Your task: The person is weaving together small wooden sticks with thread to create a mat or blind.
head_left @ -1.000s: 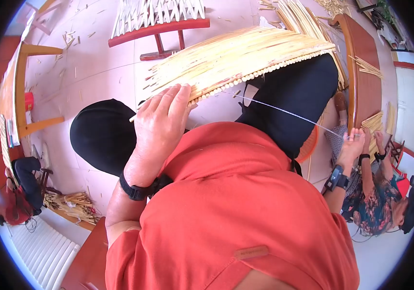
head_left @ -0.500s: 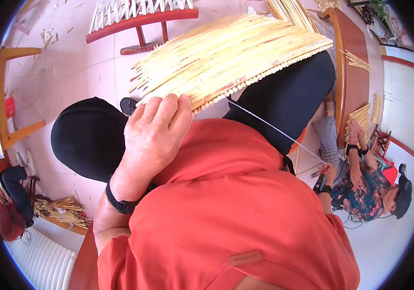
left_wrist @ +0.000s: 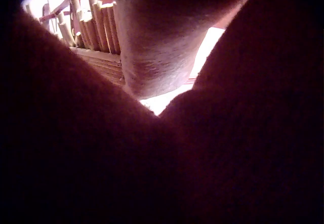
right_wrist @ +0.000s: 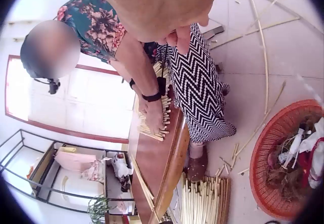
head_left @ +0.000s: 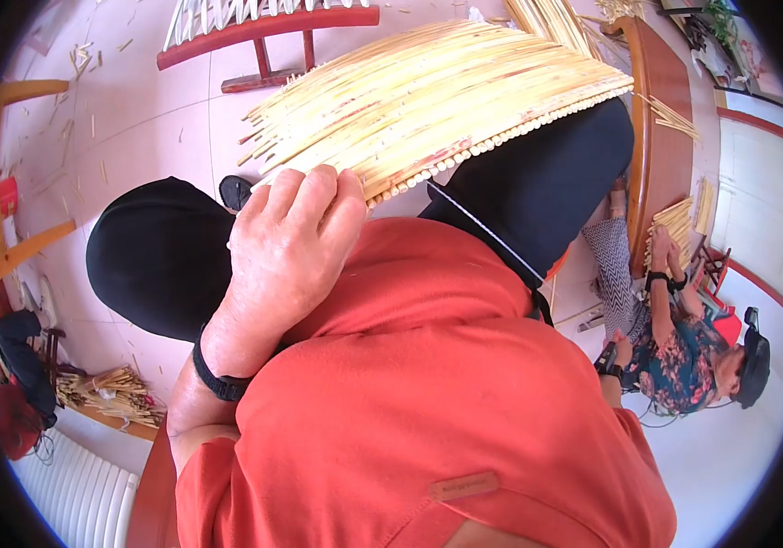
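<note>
A mat of pale, straw-coloured stalks (head_left: 437,100) lies across the dark-trousered lap, its trimmed stalk ends along the near edge. My left hand (head_left: 293,233) grips the mat's near left corner, its fingers bent over the top. In the left wrist view, stalk ends (left_wrist: 101,29) show beside that hand, and much of the picture is dark. A white thread (head_left: 487,233) runs from the mat's near edge toward my right side. Far out there, my right hand (right_wrist: 157,6) has its fingers curled in, with a thin dark rod by the fingertips.
Another person (head_left: 684,356) sits at right, hands over stalks on a brown table (head_left: 661,169). An orange basket of scraps (right_wrist: 258,158) stands on the floor. A red-framed stool (head_left: 268,32) is in front, and a stalk bundle (head_left: 113,393) lies at left.
My right hand has moved outward and back toward the lower right, drawing the thread with it. My left hand stays on the mat's corner, while the view has shifted slightly.
</note>
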Available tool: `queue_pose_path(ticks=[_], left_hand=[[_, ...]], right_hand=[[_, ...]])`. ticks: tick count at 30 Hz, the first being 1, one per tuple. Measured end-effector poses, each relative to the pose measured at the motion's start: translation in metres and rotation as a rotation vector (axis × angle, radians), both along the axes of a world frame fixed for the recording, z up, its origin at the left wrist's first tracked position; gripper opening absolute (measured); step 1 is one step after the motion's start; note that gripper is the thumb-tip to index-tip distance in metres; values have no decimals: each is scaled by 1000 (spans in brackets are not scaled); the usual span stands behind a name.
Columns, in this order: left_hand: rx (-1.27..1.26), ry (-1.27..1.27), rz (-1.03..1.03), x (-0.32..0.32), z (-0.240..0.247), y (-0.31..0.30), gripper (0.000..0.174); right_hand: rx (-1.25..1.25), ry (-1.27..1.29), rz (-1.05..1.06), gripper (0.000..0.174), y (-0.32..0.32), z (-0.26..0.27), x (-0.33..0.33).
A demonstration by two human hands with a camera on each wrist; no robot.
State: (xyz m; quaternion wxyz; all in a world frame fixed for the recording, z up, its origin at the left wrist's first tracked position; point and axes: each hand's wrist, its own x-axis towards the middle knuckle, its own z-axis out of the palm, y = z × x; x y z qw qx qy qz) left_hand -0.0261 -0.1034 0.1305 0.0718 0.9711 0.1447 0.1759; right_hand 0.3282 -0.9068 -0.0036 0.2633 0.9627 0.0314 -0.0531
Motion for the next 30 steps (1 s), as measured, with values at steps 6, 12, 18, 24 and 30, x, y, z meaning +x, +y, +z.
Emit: queue_pose_path(ticks=[6, 12, 18, 24, 30], left_hand=[[-71, 47, 61, 1, 8, -4, 33], [34, -155, 159, 9, 20, 19, 33], [106, -124, 265, 12, 31, 66, 20], [-67, -64, 453, 13, -2, 117, 19], [-149, 1, 536, 25, -4, 124, 20]], right_hand=[[-26, -267, 217, 33, 85, 26, -16], [50, 46, -113, 24, 120, 35, -17], [613, -488, 643, 19, 292, 68, -19], [2382, 562, 166, 43, 575, 155, -31], [2080, 1077, 443, 17, 770, 131, -129]])
